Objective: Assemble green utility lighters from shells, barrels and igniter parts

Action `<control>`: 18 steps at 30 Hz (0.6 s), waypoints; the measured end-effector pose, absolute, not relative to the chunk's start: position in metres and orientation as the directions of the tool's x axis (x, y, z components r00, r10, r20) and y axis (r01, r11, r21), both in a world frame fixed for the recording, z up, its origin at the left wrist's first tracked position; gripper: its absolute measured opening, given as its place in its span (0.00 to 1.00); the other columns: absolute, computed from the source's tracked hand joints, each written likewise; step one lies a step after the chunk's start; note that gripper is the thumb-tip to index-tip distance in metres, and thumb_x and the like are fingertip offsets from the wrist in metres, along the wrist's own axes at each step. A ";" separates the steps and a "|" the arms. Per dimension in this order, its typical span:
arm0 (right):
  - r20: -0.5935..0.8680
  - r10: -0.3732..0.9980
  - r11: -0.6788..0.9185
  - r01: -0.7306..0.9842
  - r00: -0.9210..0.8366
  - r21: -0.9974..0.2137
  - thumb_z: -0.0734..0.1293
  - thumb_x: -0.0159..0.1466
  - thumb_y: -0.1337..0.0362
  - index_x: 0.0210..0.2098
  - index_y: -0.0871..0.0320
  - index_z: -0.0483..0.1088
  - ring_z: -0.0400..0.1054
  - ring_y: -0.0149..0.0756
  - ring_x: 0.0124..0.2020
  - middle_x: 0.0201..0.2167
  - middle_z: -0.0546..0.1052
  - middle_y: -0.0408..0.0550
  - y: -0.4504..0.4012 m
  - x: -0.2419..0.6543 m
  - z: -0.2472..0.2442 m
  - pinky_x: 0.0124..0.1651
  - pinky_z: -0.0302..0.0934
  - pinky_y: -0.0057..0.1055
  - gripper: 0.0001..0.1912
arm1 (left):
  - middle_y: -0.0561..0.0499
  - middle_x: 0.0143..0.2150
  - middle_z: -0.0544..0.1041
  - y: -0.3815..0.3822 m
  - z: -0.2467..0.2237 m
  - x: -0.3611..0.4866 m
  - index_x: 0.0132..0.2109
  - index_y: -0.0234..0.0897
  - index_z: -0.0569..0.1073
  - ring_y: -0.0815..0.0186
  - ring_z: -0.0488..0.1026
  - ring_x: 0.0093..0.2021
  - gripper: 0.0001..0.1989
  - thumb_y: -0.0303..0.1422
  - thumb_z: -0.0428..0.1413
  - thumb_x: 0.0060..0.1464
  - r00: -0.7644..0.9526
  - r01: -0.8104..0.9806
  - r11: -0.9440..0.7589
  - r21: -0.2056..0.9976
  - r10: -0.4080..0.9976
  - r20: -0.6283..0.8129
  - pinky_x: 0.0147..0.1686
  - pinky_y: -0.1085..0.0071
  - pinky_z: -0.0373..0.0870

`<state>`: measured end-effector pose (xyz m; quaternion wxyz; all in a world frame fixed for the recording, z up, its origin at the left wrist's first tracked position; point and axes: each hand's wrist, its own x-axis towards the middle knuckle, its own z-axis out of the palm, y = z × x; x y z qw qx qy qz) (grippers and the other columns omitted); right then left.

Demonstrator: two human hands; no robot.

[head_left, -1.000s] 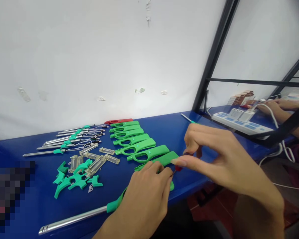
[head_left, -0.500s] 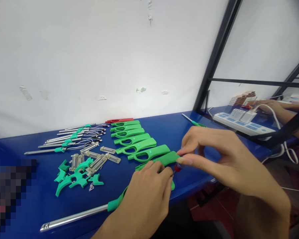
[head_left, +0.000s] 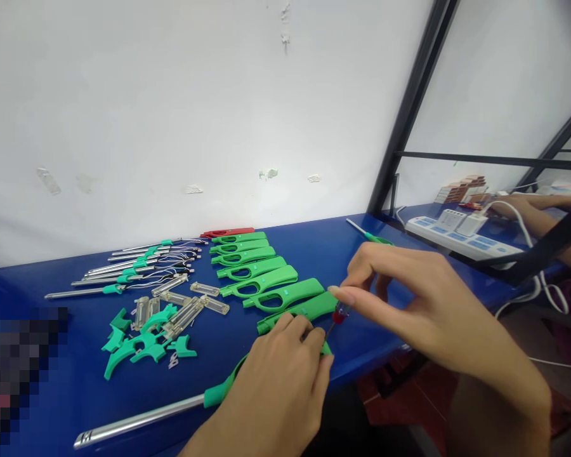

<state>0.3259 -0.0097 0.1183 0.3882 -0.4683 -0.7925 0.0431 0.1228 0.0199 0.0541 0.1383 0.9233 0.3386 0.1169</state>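
Under my left hand (head_left: pixel 280 374) lies a green long-nosed lighter (head_left: pixel 214 395), its metal tube (head_left: pixel 137 420) pointing left; the fingers wrap its handle, most of which they hide. My right hand (head_left: pixel 409 298) pinches a small screwdriver (head_left: pixel 341 311) with a clear and red handle. The screwdriver's shaft slants down to the lighter's handle beside my left fingertips; its tip is hard to make out. Just beyond my left hand begins a row of green lighter shells (head_left: pixel 285 294), with one red shell (head_left: pixel 228 232) at the far end.
Metal tubes with wires (head_left: pixel 124 266) lie at the left. Nearer are clear fuel tanks (head_left: pixel 185 317) and green triggers (head_left: pixel 137 346). Another lighter (head_left: pixel 368 233) lies behind my right hand. Beyond the black frame (head_left: pixel 409 114) are a power strip (head_left: pixel 461 238) and another person's hand (head_left: pixel 518 206).
My right fingers have shifted slightly on the screwdriver, and more of its clear handle shows. My left hand stays on the lighter, its thumb a little farther out.
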 end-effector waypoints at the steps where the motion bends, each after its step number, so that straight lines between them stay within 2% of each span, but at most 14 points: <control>1: 0.565 0.785 0.549 0.707 -0.254 -0.446 0.72 0.73 0.58 0.31 0.54 0.73 0.70 0.32 0.29 0.29 0.78 0.41 -0.010 0.326 0.119 0.32 0.62 0.29 0.13 | 0.44 0.51 0.80 0.018 0.054 0.121 0.51 0.38 0.79 0.50 0.77 0.51 0.13 0.30 0.49 0.72 0.760 0.592 -0.753 0.286 0.640 0.113 0.47 0.53 0.78; 6: 0.542 0.800 0.537 0.711 -0.258 -0.454 0.73 0.72 0.59 0.34 0.53 0.75 0.73 0.30 0.29 0.30 0.80 0.39 -0.011 0.327 0.120 0.32 0.63 0.27 0.10 | 0.37 0.54 0.81 0.008 0.044 0.105 0.60 0.33 0.77 0.43 0.76 0.54 0.18 0.28 0.53 0.67 0.776 0.625 -0.781 0.011 0.622 0.100 0.48 0.49 0.80; 9: 0.522 0.802 0.547 0.708 -0.290 -0.446 0.75 0.70 0.59 0.39 0.52 0.75 0.73 0.28 0.29 0.33 0.81 0.36 -0.010 0.326 0.117 0.33 0.64 0.26 0.07 | 0.34 0.54 0.81 0.005 0.039 0.097 0.66 0.31 0.74 0.40 0.77 0.53 0.26 0.26 0.55 0.61 0.773 0.635 -0.766 -0.102 0.626 0.103 0.48 0.48 0.80; 12: 0.477 0.815 0.544 0.718 -0.329 -0.434 0.75 0.70 0.59 0.44 0.51 0.74 0.75 0.29 0.31 0.36 0.82 0.36 -0.008 0.324 0.114 0.36 0.66 0.26 0.07 | 0.33 0.54 0.81 0.006 0.040 0.093 0.70 0.32 0.70 0.39 0.78 0.53 0.34 0.24 0.56 0.56 0.774 0.633 -0.761 -0.140 0.629 0.081 0.49 0.44 0.79; 15: 0.448 0.833 0.534 0.683 -0.324 -0.499 0.72 0.73 0.58 0.47 0.50 0.74 0.79 0.32 0.35 0.38 0.84 0.38 -0.006 0.324 0.114 0.36 0.67 0.27 0.06 | 0.33 0.54 0.81 0.009 0.045 0.092 0.70 0.33 0.69 0.39 0.79 0.51 0.38 0.22 0.58 0.50 0.785 0.617 -0.777 -0.126 0.619 0.026 0.48 0.45 0.79; 18: 0.540 0.813 0.546 0.610 -0.219 -0.575 0.69 0.75 0.58 0.51 0.49 0.73 0.81 0.35 0.40 0.41 0.84 0.41 -0.006 0.325 0.114 0.39 0.70 0.28 0.07 | 0.33 0.53 0.82 0.011 0.048 0.091 0.69 0.32 0.70 0.39 0.80 0.49 0.38 0.21 0.57 0.49 0.811 0.580 -0.805 -0.126 0.585 0.001 0.47 0.46 0.79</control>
